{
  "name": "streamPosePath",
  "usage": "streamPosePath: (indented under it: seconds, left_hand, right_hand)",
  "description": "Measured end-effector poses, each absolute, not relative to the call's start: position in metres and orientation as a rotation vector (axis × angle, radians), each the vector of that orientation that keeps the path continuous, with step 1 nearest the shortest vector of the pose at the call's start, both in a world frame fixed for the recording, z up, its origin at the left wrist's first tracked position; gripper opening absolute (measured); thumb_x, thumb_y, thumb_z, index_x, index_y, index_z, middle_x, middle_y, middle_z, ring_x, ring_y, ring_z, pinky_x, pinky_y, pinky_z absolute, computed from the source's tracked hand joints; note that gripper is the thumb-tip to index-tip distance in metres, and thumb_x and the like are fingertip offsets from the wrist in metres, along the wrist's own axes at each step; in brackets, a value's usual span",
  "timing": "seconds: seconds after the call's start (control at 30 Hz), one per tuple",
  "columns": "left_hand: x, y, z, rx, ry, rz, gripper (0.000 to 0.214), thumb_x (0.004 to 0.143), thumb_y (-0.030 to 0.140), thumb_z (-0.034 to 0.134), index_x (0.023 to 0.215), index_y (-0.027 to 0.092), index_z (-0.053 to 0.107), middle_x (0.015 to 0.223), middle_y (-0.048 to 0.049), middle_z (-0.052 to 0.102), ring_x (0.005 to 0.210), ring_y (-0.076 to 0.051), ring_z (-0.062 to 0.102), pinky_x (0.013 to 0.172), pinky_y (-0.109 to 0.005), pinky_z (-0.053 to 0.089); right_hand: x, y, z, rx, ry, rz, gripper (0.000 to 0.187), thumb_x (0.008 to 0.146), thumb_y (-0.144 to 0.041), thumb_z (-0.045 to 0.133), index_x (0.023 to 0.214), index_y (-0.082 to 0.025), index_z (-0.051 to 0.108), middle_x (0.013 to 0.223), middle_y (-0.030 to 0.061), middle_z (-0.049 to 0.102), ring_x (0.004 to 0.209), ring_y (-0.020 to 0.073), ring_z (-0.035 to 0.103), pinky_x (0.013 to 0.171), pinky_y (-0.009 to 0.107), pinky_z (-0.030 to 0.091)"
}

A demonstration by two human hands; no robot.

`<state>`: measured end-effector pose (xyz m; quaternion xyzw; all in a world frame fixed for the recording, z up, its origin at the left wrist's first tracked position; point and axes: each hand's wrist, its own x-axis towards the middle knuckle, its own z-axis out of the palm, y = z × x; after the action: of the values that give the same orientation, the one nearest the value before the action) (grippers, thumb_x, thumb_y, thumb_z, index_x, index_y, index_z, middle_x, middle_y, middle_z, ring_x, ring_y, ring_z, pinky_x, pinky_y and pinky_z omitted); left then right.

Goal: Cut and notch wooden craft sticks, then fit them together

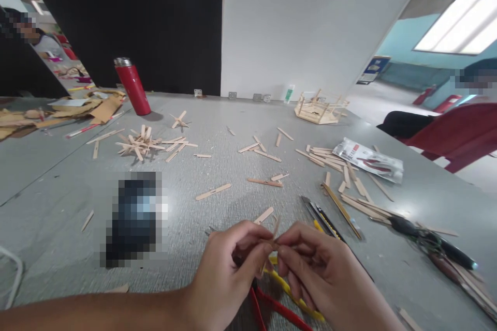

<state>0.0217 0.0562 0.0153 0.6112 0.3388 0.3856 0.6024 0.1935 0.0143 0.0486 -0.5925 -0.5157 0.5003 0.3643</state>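
My left hand (229, 269) and my right hand (322, 264) meet near the bottom middle of the head view, fingertips almost touching. Both are closed in a pinch on a thin wooden stick piece (276, 227), whose narrow end pokes up between them. My fingers cover most of it. A wooden craft stick (264, 215) lies just beyond my fingers. Under my hands are red tool handles (283, 311) and yellow tool handles (285, 284); the working ends are mostly hidden. A utility knife (325, 220) lies beside my right hand.
Loose craft sticks (142, 144) are scattered over the grey table. A red bottle (132, 87) stands back left, near cardboard scraps (106, 106). At back right are a stick-built frame (320, 109) and a white packet (368, 159). A dark blurred object (135, 220) lies left. People sit beyond the table.
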Motion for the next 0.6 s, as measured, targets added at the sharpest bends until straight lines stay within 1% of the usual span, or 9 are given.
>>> streamPosePath:
  seconds: [0.1, 0.17, 0.23, 0.3, 0.37, 0.5, 0.6]
  left_hand:
    - [0.022, 0.055, 0.015, 1.368, 0.778, 0.857, 0.012, 0.095, 0.03, 0.067, 0.097, 0.02, 0.074, 0.084, -0.0036, 0.079, 0.073, -0.015, 0.071, 0.066, -0.021, 0.053]
    - [0.023, 0.054, 0.014, 1.309, 0.764, 0.849, 0.015, 0.094, 0.03, 0.068, 0.102, 0.019, 0.074, 0.088, -0.0049, 0.08, 0.079, -0.017, 0.074, 0.07, -0.023, 0.055]
    - [0.024, 0.055, 0.014, 1.228, 0.755, 0.835, 0.021, 0.092, 0.033, 0.071, 0.108, 0.019, 0.073, 0.09, -0.0062, 0.08, 0.082, -0.018, 0.075, 0.073, -0.025, 0.057]
    - [0.025, 0.055, 0.015, 1.184, 0.763, 0.807, 0.026, 0.09, 0.035, 0.073, 0.109, 0.017, 0.072, 0.087, -0.0067, 0.08, 0.08, -0.019, 0.076, 0.072, -0.027, 0.058]
    - [0.026, 0.055, 0.019, 1.193, 0.792, 0.788, 0.026, 0.089, 0.037, 0.074, 0.104, 0.016, 0.072, 0.082, -0.0065, 0.078, 0.074, -0.019, 0.074, 0.068, -0.026, 0.057]
    - [0.025, 0.055, 0.034, 1.246, 0.859, 0.812, 0.024, 0.088, 0.035, 0.074, 0.101, 0.015, 0.073, 0.084, -0.007, 0.077, 0.071, -0.017, 0.072, 0.066, -0.026, 0.057]
    - [0.024, 0.053, 0.044, 1.274, 0.875, 0.805, 0.023, 0.089, 0.035, 0.071, 0.1, 0.015, 0.071, 0.084, -0.0071, 0.076, 0.069, -0.017, 0.071, 0.064, -0.027, 0.057]
  right_hand:
    - [0.192, 0.013, 0.045, -1.501, -1.305, 1.311, 0.028, 0.095, -0.044, 0.062, 0.079, -0.021, 0.057, 0.062, -0.0051, 0.055, 0.045, 0.0062, 0.048, 0.043, 0.019, 0.035]
    - [0.191, 0.013, 0.045, -1.506, -1.308, 1.308, 0.028, 0.094, -0.044, 0.064, 0.079, -0.021, 0.058, 0.063, -0.0045, 0.058, 0.044, 0.0055, 0.047, 0.043, 0.019, 0.034]
    - [0.192, 0.013, 0.047, -1.512, -1.323, 1.313, 0.028, 0.094, -0.045, 0.064, 0.08, -0.02, 0.06, 0.066, -0.0034, 0.06, 0.044, 0.0048, 0.046, 0.043, 0.019, 0.034]
    - [0.194, 0.014, 0.051, -1.506, -1.34, 1.329, 0.029, 0.094, -0.046, 0.064, 0.082, -0.02, 0.061, 0.068, -0.003, 0.061, 0.046, 0.0047, 0.047, 0.043, 0.018, 0.034]
    - [0.196, 0.014, 0.054, -1.509, -1.358, 1.35, 0.028, 0.095, -0.046, 0.063, 0.084, -0.02, 0.06, 0.068, -0.003, 0.061, 0.047, 0.0053, 0.048, 0.043, 0.018, 0.035]
    - [0.202, 0.015, 0.061, -1.524, -1.416, 1.386, 0.031, 0.096, -0.048, 0.062, 0.086, -0.02, 0.058, 0.067, -0.0034, 0.059, 0.049, 0.0063, 0.05, 0.044, 0.018, 0.036]
    - [0.205, 0.014, 0.066, -1.471, -1.438, 1.407, 0.036, 0.098, -0.054, 0.057, 0.088, -0.02, 0.056, 0.068, -0.0035, 0.058, 0.05, 0.0073, 0.052, 0.046, 0.019, 0.039]
